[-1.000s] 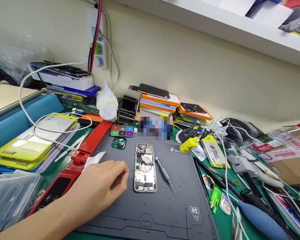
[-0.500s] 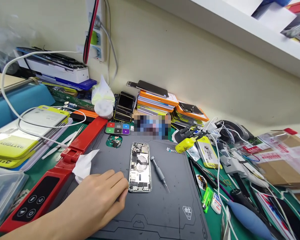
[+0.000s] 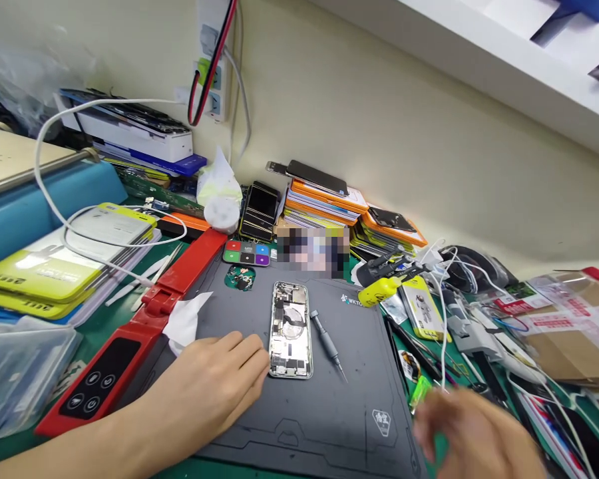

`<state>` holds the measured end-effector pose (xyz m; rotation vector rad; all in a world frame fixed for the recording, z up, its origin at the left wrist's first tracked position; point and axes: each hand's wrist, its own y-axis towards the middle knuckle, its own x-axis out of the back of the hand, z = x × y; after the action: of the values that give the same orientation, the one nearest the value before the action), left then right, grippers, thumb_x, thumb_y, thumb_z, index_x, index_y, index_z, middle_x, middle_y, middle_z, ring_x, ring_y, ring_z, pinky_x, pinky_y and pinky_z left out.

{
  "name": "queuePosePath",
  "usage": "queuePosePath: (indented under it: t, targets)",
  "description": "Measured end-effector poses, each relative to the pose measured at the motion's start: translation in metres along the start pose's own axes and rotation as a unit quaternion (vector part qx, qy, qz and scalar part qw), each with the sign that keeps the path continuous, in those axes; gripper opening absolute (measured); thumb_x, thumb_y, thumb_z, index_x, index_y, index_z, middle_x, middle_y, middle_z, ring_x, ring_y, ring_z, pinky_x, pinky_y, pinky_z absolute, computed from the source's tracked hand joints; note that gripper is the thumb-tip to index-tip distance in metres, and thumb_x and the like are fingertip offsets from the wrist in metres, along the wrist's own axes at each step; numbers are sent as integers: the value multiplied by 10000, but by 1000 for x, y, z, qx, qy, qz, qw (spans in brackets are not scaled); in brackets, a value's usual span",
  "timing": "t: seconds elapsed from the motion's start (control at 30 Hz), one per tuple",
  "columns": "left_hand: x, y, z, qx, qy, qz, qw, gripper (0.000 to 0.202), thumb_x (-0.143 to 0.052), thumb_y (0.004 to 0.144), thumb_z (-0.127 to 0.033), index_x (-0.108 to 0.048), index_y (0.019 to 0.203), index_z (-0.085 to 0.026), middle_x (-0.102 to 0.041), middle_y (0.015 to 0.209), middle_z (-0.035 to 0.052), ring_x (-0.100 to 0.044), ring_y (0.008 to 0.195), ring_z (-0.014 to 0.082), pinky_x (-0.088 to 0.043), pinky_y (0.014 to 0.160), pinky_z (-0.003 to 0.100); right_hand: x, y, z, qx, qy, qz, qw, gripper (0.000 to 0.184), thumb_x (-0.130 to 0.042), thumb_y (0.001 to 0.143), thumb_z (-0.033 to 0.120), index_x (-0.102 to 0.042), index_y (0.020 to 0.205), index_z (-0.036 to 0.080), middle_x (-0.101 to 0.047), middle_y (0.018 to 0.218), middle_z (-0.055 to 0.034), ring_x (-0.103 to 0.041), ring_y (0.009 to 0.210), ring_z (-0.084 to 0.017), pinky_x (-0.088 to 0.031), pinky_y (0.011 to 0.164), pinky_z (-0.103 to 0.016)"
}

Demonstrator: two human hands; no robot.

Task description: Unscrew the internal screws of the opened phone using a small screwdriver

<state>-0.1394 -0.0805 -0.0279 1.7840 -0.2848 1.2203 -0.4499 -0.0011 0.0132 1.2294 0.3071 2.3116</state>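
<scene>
An opened phone [image 3: 290,330] with its insides showing lies face up on the dark grey work mat [image 3: 329,412]. My left hand [image 3: 214,389] rests flat on the mat, fingers stretched out, its fingertips touching the phone's lower left edge. A grey screwdriver [image 3: 327,344] lies on the mat just right of the phone. My right hand [image 3: 474,436] is at the lower right over the mat's edge, blurred by motion, so its fingers cannot be made out.
A red tool case [image 3: 144,319] and white tissue [image 3: 184,322] lie left of the mat. Stacks of boxes [image 3: 324,199] line the wall. Cables, a yellow bottle [image 3: 382,289], a blue blower and small tools crowd the right. A clear plastic box [image 3: 20,372] sits at left.
My left hand slid right and flattened until its fingertips met the phone. My right hand came into view at the lower right. The camera shifted slightly.
</scene>
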Motion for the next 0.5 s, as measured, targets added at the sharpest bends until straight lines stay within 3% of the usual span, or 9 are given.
queuePosePath:
  t: [0.1, 0.2, 0.33, 0.43, 0.5]
  targets:
    - [0, -2, 2, -9, 10, 1, 1000, 135, -553, 1024, -103, -638, 953, -181, -635, 907, 30, -581, 693, 221, -348, 535, 394, -27, 30, 11, 108, -43, 75, 990, 419, -439, 1132, 559, -751, 1255, 308, -729, 1065, -59, -706, 737, -172, -586, 592, -295]
    - [1, -4, 4, -5, 6, 4, 1000, 142, -575, 999, -71, -671, 1006, -175, -675, 981, 27, -596, 698, 214, -382, 527, 395, -54, 46, 19, 196, -127, 119, 965, 434, -425, 1135, 524, -749, 1226, 249, -715, 1174, -23, -681, 666, -150, -506, 543, -315]
    - [4, -6, 6, -5, 21, 30, 999, 246, -629, 896, 16, -710, 1033, -171, -692, 1025, 30, -622, 725, 213, -432, 512, 386, -71, 45, 29, 187, -168, 139, 958, 390, -420, 1103, 482, -711, 1116, 223, -699, 1111, -41, -624, 595, -204, -367, 535, -365]
    - [7, -5, 5, -1, 35, 47, 998, 240, -680, 893, -9, -736, 1052, -179, -695, 1019, 31, -643, 748, 219, -471, 511, 389, -72, 48, 35, 145, -149, 170, 963, 212, -515, 1042, 417, -629, 974, 251, -689, 915, -7, -642, 632, -223, -381, 559, -347]
    - [8, -4, 5, 3, 36, 54, 998, 255, -708, 886, -18, -747, 1077, -182, -699, 1026, 26, -648, 753, 218, -496, 516, 393, -70, 55, 38, 120, -122, 183, 968, 195, -509, 1055, 441, -588, 1028, 265, -660, 819, 18, -639, 637, -208, -432, 578, -324]
